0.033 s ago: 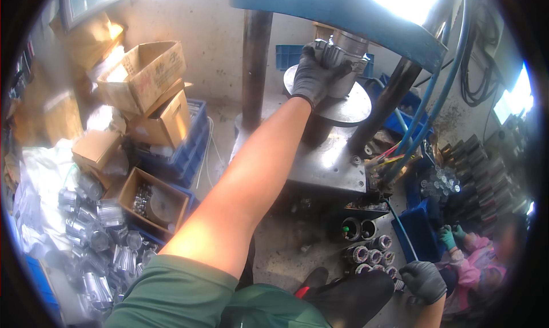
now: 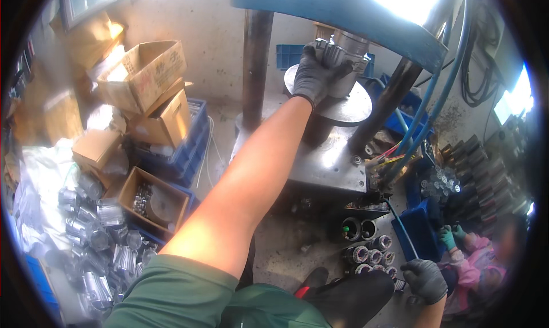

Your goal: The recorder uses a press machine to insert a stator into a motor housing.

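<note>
My left hand point(image 2: 313, 79), in a grey glove, reaches far forward with its fingers wrapped round a silver finned motor housing point(image 2: 330, 55). The housing stands above a round metal plate point(image 2: 357, 102) on the press, right under the blue crossbeam point(image 2: 343, 11); my hand hides part of it. Low on the right, my gloved right hand point(image 2: 425, 280) is closed round the lower end of a long thin metal lever point(image 2: 404, 230) that slants up to the side of the press bed point(image 2: 329, 162).
Wound stators point(image 2: 375, 256) stand on the floor by my knee. To the left are cardboard boxes point(image 2: 140, 76), a blue crate point(image 2: 186, 151) and piled metal housings point(image 2: 97, 236). Blue hoses point(image 2: 443, 94) run down the right. A co-worker's green-gloved hands point(image 2: 452, 235) are beside a blue bin point(image 2: 414, 228).
</note>
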Motion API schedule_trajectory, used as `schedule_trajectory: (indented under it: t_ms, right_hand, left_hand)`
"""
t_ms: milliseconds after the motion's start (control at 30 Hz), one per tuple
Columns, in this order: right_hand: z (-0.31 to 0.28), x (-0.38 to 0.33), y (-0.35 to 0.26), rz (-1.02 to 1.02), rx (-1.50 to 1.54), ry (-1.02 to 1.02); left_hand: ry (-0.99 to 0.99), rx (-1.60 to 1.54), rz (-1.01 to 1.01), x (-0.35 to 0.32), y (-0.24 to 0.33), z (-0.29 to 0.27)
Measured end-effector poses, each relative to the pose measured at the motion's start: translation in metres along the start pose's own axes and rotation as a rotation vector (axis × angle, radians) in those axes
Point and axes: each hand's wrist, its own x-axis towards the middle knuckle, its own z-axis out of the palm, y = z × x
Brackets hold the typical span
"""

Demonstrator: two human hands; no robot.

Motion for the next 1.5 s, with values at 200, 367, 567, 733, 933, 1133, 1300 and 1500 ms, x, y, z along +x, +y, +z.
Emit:
schedule_trajectory:
  t_ms: [200,367,567,733,933,1133,1300,1500]
  right_hand:
    - [0.007,-0.004,0.011,0.010,0.029,0.004]
    - [0.000,0.001,-0.001,-0.073,-0.011,0.032]
    - [-0.012,0.002,-0.015,0.032,0.125,0.082]
    - [-0.011,0.003,-0.004,0.025,0.131,0.041]
    - [-0.010,0.001,-0.011,0.186,0.295,0.044]
    - [0.000,-0.001,0.003,0.024,0.217,0.138]
    - [-0.016,0.001,-0.017,0.265,0.311,-0.071]
    - [-0.005,0.002,0.006,0.139,0.257,-0.081]
  left_hand:
    - [-0.024,0.058,-0.073,-0.003,0.006,0.001]
    - [-0.016,-0.013,-0.025,0.008,0.000,0.000]
    - [-0.033,0.104,-0.054,0.005,0.015,-0.002]
    - [-0.029,0.107,-0.102,0.006,0.014,0.001]
    - [-0.023,0.102,-0.067,0.006,0.010,-0.002]
    - [-0.034,0.135,-0.105,0.010,0.008,-0.002]
    - [-0.062,0.122,-0.119,0.010,0.007,-0.001]
    - [-0.032,0.245,-0.050,0.001,0.024,-0.004]
